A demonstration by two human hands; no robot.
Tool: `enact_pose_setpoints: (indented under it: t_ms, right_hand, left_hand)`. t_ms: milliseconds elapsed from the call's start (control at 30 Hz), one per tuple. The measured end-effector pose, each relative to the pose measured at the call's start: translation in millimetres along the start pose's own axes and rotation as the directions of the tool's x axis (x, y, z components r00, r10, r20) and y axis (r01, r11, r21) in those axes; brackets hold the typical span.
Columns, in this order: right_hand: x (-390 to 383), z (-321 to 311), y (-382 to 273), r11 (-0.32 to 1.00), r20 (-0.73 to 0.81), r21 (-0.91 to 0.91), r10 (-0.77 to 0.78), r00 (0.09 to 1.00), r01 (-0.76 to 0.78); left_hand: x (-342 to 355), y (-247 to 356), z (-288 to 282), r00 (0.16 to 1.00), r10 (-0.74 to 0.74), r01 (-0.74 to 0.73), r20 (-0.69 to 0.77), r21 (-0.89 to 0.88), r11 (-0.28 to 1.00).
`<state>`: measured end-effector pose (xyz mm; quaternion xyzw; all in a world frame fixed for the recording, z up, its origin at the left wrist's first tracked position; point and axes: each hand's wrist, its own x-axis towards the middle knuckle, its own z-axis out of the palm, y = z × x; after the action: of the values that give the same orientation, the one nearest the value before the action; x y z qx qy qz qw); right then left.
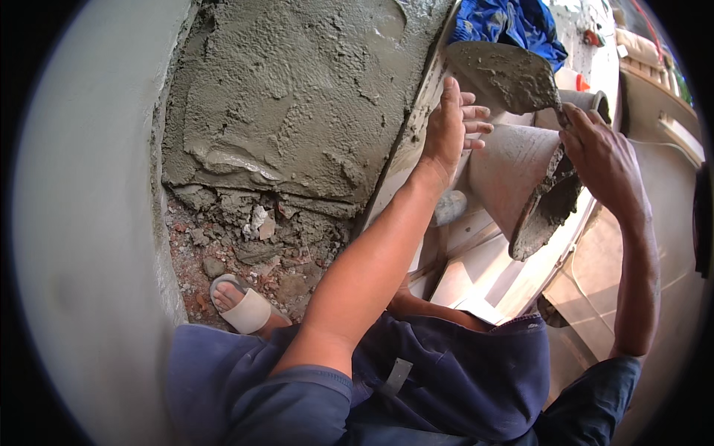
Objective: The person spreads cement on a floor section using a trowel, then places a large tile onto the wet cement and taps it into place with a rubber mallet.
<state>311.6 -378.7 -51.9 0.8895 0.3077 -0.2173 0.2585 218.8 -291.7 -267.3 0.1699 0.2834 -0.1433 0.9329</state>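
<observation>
My right hand [606,163] is closed round the handle end of a trowel [506,70], whose broad blade carries grey mortar. The blade is raised above a pale bucket-like container [506,160] that lies tilted, its rim and inside crusted with mortar. My left hand [450,130] holds nothing; its fingers are apart, just below the blade and beside the container. To the left spreads a thick bed of wet mortar [297,97], smooth in places and rough in others, with a ragged near edge.
A smooth grey wall [89,208] runs along the left. Rubble [212,267] lies before the mortar, near my sandalled foot [245,305]. A board edge [405,141] borders the bed on the right. Blue material [513,26] is bunched behind the trowel. A pale cord [584,286] trails at right.
</observation>
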Motion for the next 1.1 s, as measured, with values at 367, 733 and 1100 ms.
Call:
enact_pose_setpoints:
  t_ms: [367, 733, 1100]
  right_hand:
    - [66, -1, -6, 0.985, 0.165, -0.157, -0.044, 0.985, 0.070]
    - [80, -22, -40, 0.949, 0.245, -0.262, -0.111, 0.963, 0.176]
    - [73, -23, -46, 0.870, 0.192, -0.302, -0.345, 0.918, 0.390]
  left_hand:
    - [52, -27, 15, 0.597, 0.786, -0.491, 0.162, 0.848, 0.198]
    - [33, -30, 10, 0.570, 0.820, -0.408, 0.038, 0.880, 0.243]
    - [17, -21, 9, 0.632, 0.775, -0.405, 0.009, 0.856, 0.321]
